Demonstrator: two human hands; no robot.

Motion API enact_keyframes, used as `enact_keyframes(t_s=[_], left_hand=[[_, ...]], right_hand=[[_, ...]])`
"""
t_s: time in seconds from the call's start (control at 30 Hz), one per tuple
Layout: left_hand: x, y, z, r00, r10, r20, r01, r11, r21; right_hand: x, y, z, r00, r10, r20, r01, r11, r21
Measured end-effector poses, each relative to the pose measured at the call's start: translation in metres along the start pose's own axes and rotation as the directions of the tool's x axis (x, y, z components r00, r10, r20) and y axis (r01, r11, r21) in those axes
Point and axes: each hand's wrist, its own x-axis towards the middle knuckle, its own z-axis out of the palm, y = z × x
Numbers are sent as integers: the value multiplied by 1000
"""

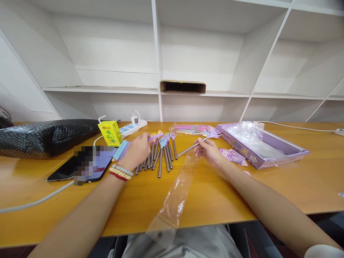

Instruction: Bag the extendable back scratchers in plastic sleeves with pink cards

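My left hand [139, 150] is closed around a purple handle [155, 137] that sticks out past its fingers. Beneath it lie several pastel blue and purple handles [121, 150]. In my right hand [208, 149] is a back scratcher with a lilac hand-shaped head [214, 133] and a thin metal rod. Between the hands, several back scratchers [162, 143] with blue, pink, yellow and purple heads lie on the table, metal rods towards me. A clear plastic sleeve [172, 202] runs from below my right hand to the table's front edge.
A purple box [258, 161] with clear plastic inside stands right, beside small printed cards [233, 156]. Wrapped scratchers [191, 129] lie behind. Left are a yellow drink carton [110, 133], phones [103, 163], a power strip [134, 127] and a black bubble-wrapped parcel [48, 138].
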Motion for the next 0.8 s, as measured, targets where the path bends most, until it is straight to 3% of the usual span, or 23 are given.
enact_keyframes(t_s=[0.2,0.53,0.8], left_hand=[[-12,26,3,971,229,63,-211,953,-216],[-16,30,-1,938,311,151,-252,914,-317],[-17,32,-1,930,323,177,-268,923,-278]], right_hand=[[-2,-9,-6,999,36,-14,-33,983,181],[-3,-3,-3,995,99,15,-100,978,182],[-4,-5,0,995,97,35,-101,983,154]])
